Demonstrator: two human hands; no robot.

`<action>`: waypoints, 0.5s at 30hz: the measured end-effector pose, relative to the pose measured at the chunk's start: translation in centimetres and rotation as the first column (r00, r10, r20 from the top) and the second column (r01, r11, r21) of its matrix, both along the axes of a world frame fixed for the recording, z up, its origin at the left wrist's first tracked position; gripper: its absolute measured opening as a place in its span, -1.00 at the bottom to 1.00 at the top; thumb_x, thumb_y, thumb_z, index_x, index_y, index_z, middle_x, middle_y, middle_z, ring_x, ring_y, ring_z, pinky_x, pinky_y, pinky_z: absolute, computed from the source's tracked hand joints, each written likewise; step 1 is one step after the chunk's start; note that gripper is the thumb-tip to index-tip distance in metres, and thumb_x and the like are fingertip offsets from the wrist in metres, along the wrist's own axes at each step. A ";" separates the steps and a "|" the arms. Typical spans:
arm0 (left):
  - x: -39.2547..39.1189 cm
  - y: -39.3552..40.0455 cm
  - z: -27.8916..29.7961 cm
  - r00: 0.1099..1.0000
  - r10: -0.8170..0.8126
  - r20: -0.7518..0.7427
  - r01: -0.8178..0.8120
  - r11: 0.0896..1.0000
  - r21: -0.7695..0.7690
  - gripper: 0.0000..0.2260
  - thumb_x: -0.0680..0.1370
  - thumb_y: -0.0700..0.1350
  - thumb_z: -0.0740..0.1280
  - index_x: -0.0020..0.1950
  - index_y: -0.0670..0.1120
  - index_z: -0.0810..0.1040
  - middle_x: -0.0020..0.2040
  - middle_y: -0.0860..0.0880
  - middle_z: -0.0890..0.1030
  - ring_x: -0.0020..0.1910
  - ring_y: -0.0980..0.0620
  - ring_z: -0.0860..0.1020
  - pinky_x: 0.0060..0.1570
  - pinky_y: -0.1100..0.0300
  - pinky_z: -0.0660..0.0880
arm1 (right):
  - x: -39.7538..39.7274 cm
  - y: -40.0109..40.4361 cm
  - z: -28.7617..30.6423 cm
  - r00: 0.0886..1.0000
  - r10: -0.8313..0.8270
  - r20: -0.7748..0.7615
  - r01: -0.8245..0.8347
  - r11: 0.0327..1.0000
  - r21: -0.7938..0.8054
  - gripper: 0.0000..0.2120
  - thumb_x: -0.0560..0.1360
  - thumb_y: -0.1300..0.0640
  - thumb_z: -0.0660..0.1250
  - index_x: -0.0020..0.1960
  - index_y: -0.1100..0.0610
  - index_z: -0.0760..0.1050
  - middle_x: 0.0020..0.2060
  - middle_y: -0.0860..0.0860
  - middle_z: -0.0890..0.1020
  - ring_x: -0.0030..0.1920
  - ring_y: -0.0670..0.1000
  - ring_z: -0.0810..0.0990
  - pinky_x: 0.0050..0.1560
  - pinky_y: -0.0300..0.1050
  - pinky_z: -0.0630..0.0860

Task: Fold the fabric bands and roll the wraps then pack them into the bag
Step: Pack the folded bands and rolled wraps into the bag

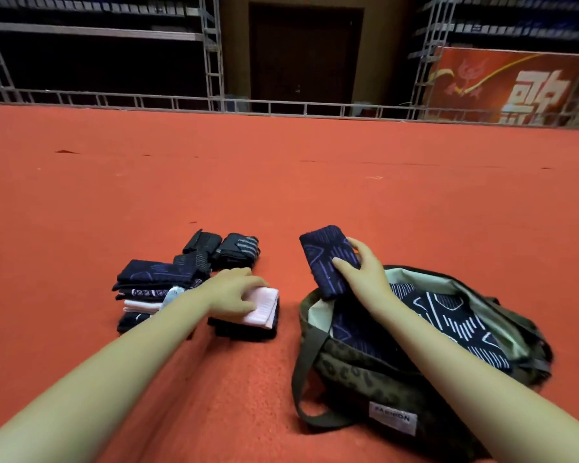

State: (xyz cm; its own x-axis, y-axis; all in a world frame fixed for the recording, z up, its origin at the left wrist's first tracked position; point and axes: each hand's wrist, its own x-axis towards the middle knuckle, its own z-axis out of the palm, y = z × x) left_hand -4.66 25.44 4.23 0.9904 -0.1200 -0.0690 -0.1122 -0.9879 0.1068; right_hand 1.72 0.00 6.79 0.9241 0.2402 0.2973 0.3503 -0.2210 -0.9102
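Right hand [365,272] grips a folded navy band [328,259] upright, long axis tilted, over the open bag [375,372], left hand [234,289] flat on the pink band [264,305], red carpet floor [281,182].

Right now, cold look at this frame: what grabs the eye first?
The right hand holds a folded navy band with purple lines over the open mouth of the olive leopard-print bag at lower right, which already holds dark patterned fabric. To the left, the left hand rests on a folded pink band atop a dark one, beside a stack of folded bands and black rolled wraps. All of it sits on the orange-red floor.
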 end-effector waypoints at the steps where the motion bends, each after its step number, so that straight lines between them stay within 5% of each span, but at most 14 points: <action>1: -0.2 -0.1 0.5 1.000 -0.005 0.013 0.005 1.000 0.022 -0.55 0.46 0.00 0.27 0.36 0.10 0.38 0.00 0.00 0.42 0.09 -0.06 0.46 0.03 0.12 0.35 | 0.0 -0.5 0.0 1.000 -0.010 -0.005 0.010 1.000 0.026 -0.56 0.51 0.24 0.33 0.37 0.13 0.35 0.14 -0.05 0.52 0.09 -0.11 0.52 -0.02 -0.50 0.38; 4: -1.4 -0.5 1.7 0.996 0.016 0.083 -0.015 1.000 -0.021 -0.59 0.51 -0.07 0.28 0.36 0.04 0.40 0.14 0.00 0.50 0.15 -0.03 0.48 0.04 0.16 0.35 | -0.1 -1.9 0.6 0.999 -0.039 -0.007 0.039 0.994 0.099 -0.54 0.52 0.23 0.31 0.39 0.12 0.33 0.16 -0.02 0.54 0.10 -0.08 0.54 0.06 -0.35 0.43; 7: -2.8 -1.5 2.7 0.968 0.086 0.235 -0.032 0.974 -0.225 -0.59 0.51 -0.16 0.28 0.37 0.01 0.43 0.30 0.06 0.51 0.26 0.06 0.46 0.09 0.30 0.30 | -0.6 -4.1 1.4 0.998 -0.048 -0.029 0.053 0.983 0.175 -0.57 0.53 0.23 0.30 0.38 0.11 0.34 0.15 0.00 0.55 0.05 -0.09 0.57 0.06 -0.24 0.47; 11: -4.3 -5.3 4.9 0.886 0.296 0.357 -0.016 0.787 -0.616 -0.58 0.53 -0.21 0.26 0.37 0.07 0.41 0.30 0.10 0.48 0.25 0.10 0.45 0.18 0.25 0.33 | -1.3 -8.4 1.6 0.992 -0.105 -0.075 0.120 0.962 0.244 -0.61 0.53 0.26 0.28 0.34 0.13 0.38 0.12 0.02 0.56 -0.02 -0.12 0.58 -0.02 -0.29 0.47; 15: -4.6 -11.8 7.5 0.893 0.329 0.309 0.059 0.593 -0.803 -0.57 0.58 -0.25 0.15 0.43 0.03 0.33 0.34 0.08 0.40 0.28 0.14 0.37 0.29 0.19 0.30 | -2.1 -12.5 1.2 0.966 -0.227 -0.123 0.254 0.918 0.305 -0.62 0.53 0.29 0.28 0.34 0.19 0.38 0.16 0.09 0.55 0.04 -0.03 0.54 0.03 -0.24 0.44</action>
State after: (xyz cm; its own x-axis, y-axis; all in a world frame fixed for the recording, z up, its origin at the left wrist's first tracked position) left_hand -9.29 13.62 11.76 0.9077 0.2036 0.3668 -0.2064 -0.5445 0.8130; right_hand -0.40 -12.54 7.96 0.9668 -0.0859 0.2406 0.2427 0.0145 -0.9700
